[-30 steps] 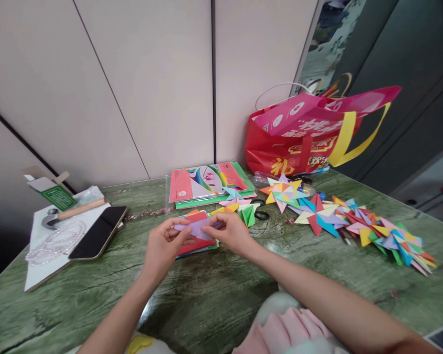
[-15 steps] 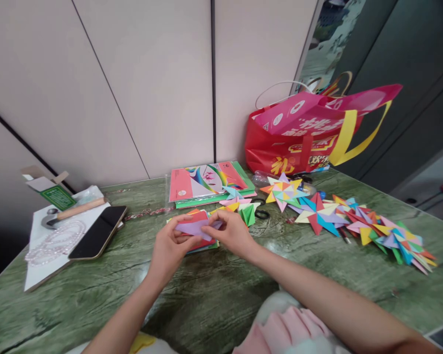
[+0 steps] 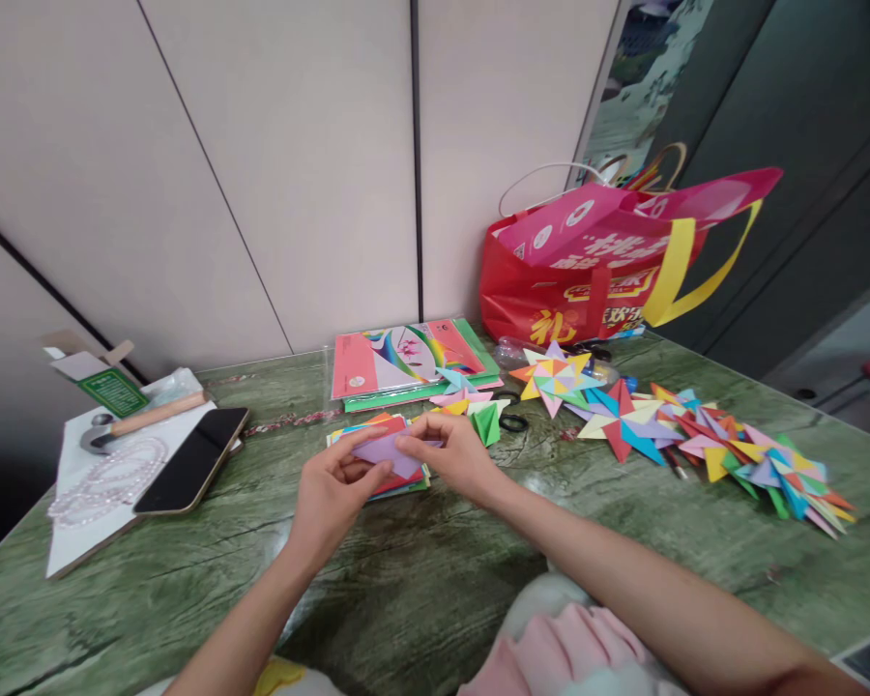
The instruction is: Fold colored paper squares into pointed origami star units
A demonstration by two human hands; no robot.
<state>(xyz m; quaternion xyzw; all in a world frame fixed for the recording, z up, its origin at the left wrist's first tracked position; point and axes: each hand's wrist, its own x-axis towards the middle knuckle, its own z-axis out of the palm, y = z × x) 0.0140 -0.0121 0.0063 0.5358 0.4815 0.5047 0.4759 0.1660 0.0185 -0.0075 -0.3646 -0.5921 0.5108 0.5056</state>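
Note:
Between both hands is a small folded piece of purple origami paper (image 3: 387,451). My left hand (image 3: 332,488) pinches its left side, thumb in front and fingers behind. On the right, my right hand (image 3: 455,454) grips the paper with thumb and fingertips; part of its edge is hidden by them. Just behind and below lies a stack of coloured paper squares (image 3: 395,422), red on top. Folded paper pieces, one of them green (image 3: 486,422), lie behind my right hand beside black-handled scissors (image 3: 513,422).
Several folded paper stars (image 3: 623,420) spread along the right side. A red gift bag (image 3: 580,261) stands at the back right, paper packs (image 3: 410,358) at the back middle. A phone (image 3: 192,459), hammer (image 3: 152,418), beads (image 3: 108,478) and green box (image 3: 112,389) lie left.
The purple paper has tilted a little, and its lower point now hangs further down over the stack. Both hands keep hold of it and have shifted only slightly.

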